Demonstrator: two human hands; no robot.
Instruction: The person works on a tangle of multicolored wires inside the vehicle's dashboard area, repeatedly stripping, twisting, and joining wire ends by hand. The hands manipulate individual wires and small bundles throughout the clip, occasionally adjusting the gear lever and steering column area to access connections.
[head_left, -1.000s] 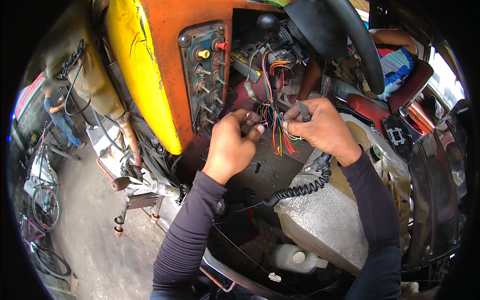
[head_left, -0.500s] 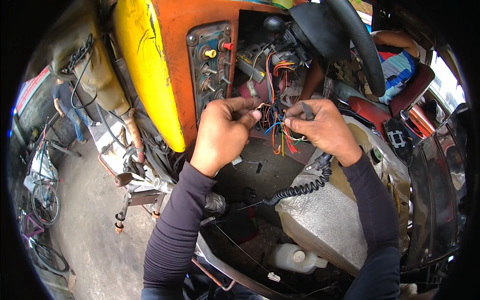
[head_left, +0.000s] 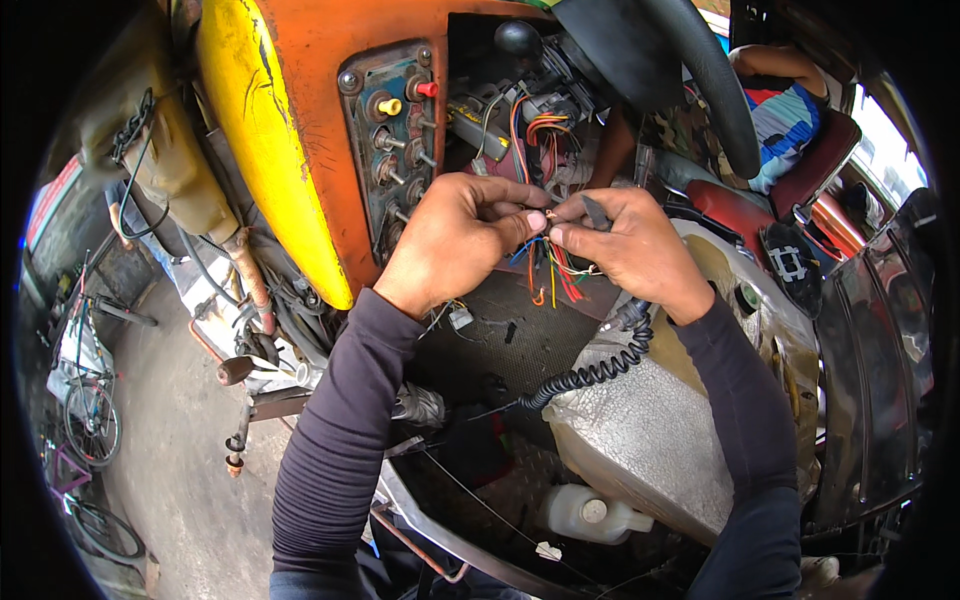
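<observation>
My left hand pinches a thin wire at the middle of the view, and my right hand pinches at it too, their fingertips almost touching. Between my right hand's fingers is a flat dark-grey piece, too small to identify. Loose colored wires hang below my fingers from a harness. Left of the harness, an orange dashboard with a yellow side carries a panel of toggle switches, two with yellow and red caps.
A steering wheel is upper right, by a seated person. Below lie a coiled cable, a silver padded cover and a plastic jug. Bicycles and a partly hidden person are at the left.
Both my hands have moved upward and closer together at the wires, fingertips now almost meeting. The standing person at the left has become mostly hidden behind the vehicle parts.
</observation>
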